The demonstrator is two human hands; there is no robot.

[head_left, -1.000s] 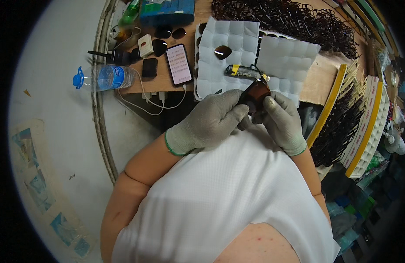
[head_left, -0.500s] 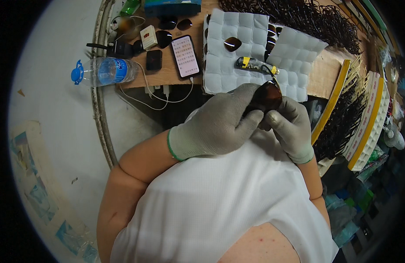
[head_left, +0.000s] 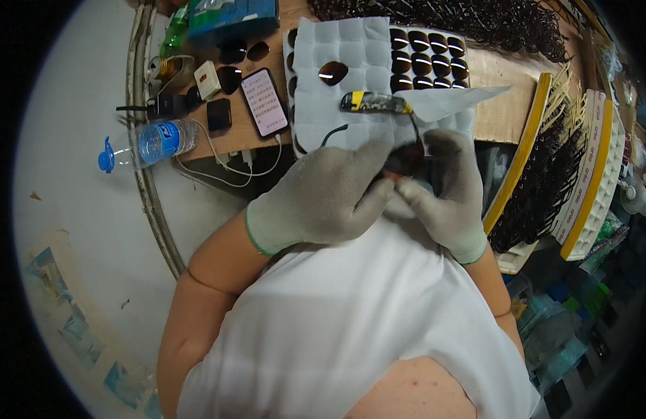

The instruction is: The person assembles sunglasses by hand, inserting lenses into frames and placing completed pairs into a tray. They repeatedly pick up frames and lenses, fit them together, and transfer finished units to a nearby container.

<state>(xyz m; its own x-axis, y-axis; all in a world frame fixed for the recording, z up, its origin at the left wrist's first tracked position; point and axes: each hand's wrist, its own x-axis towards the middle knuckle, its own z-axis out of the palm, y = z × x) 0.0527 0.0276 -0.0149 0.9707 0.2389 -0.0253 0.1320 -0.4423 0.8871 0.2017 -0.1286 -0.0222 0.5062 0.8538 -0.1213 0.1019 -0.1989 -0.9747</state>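
Both my hands wear pale grey knitted gloves. My left hand (head_left: 330,192) is closed round a pair of dark sunglasses (head_left: 407,159) held in front of my chest. My right hand (head_left: 452,199) has its thumb and fingers closed on the right side of the sunglasses, slightly smeared by motion. One temple points up past the fingers, and another thin dark temple (head_left: 333,133) sticks out above my left hand. Just beyond lies a black and yellow utility knife (head_left: 375,103) on a white padded sheet (head_left: 309,105), with a loose brown lens (head_left: 332,72) farther back.
Rows of dark lenses (head_left: 421,63) sit beside the sheet, with a loose white flap (head_left: 455,101) nearer. A phone (head_left: 264,103), small boxes and a water bottle (head_left: 158,142) stand left. Dark frames heap at the back (head_left: 462,17); racks of dark parts (head_left: 546,160) stand right.
The table things have shifted left in view. The flap now uncovers more lens rows. The sunglasses have turned in my hands, and a second temple shows above my left hand.
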